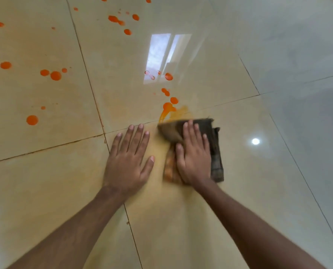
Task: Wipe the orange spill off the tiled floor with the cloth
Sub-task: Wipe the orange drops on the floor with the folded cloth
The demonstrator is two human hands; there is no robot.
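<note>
Cloth: I see the dark brown folded cloth (215, 158) lying flat on the shiny beige tiled floor (181, 220), near the middle, just below the closest orange drops.
Right hand: The right hand (195, 152) lies flat on top of the cloth with straight fingers. It presses down and does not grab.
Left hand: The left hand (129, 158) rests flat on bare tile just beside the cloth, with its fingers spread, and it holds nothing.
Done: I think only a little. A pale orange smear (179, 112) sits by the cloth's top edge, and the cloth's left side is stained orange.
Left to do: Most of the orange spill (168, 106). Round drops run up the middle, and many more sit well apart on the left and at the top.
Hard to see: The cloth's left edge is blurry. The hand hides the cloth's middle. The bright window glare (161, 55) washes out a few drops. The picture edge cuts off the top drops.
</note>
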